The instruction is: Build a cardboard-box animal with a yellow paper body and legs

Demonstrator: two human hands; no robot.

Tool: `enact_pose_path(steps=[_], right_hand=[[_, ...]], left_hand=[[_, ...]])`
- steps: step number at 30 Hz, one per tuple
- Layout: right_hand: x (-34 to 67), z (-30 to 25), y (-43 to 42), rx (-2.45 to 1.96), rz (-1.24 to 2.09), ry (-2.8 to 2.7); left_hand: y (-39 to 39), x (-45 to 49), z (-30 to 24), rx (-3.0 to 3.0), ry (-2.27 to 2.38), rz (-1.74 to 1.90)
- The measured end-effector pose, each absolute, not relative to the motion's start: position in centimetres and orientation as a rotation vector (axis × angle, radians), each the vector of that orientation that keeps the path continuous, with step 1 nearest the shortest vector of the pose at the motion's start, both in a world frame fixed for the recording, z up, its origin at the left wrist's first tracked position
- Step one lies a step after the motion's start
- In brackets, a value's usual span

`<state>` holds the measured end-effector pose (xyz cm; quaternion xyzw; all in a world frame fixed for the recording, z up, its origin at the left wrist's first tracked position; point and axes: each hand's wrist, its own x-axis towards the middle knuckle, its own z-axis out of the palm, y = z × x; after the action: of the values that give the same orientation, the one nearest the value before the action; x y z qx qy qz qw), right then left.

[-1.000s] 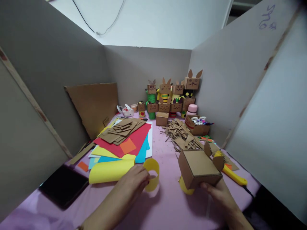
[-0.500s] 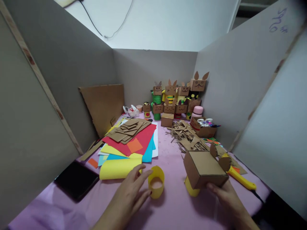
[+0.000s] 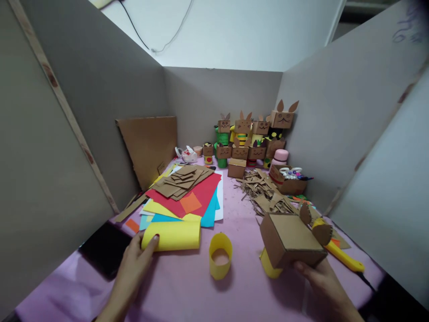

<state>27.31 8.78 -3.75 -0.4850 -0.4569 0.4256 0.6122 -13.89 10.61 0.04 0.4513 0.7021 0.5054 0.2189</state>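
1. The cardboard box (image 3: 291,237), with two rounded ears (image 3: 322,233) along its right side, is at the right front of the pink-covered table (image 3: 181,290); a yellow tube (image 3: 271,266) shows beneath it. Whether the tube touches the cloth, I cannot tell.
2. The right hand (image 3: 321,281) grips the box's near right corner, thumb on the front face, fingers mostly hidden.
3. The left hand (image 3: 136,259) grasps the left end of the yellow paper roll (image 3: 177,236), thumb on its near side.
4. Between the two hands, a short yellow ring (image 3: 221,241) stands upright on the cloth.
5. A black tablet (image 3: 105,250) lies beside the left hand; a yellow glue gun (image 3: 345,256) lies to the box's right.
6. Beyond are coloured sheets (image 3: 201,197) under cardboard pieces (image 3: 182,182), a heap of cardboard scraps (image 3: 261,190) and, at the back, box-headed figures (image 3: 242,126).
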Motion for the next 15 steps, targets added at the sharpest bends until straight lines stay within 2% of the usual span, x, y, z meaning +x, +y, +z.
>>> enact_pose_path(steps=[9, 15], right_hand=[[27.0, -3.4, 8.9, -1.037, 1.003, -1.055], [27.0, -3.6, 9.0, -1.022, 0.971, -1.048]], left_hand=[[8.8, -11.7, 5.2, 0.624, 1.395, 1.861], [7.6, -5.8, 5.7, 1.057, 1.273, 1.565]])
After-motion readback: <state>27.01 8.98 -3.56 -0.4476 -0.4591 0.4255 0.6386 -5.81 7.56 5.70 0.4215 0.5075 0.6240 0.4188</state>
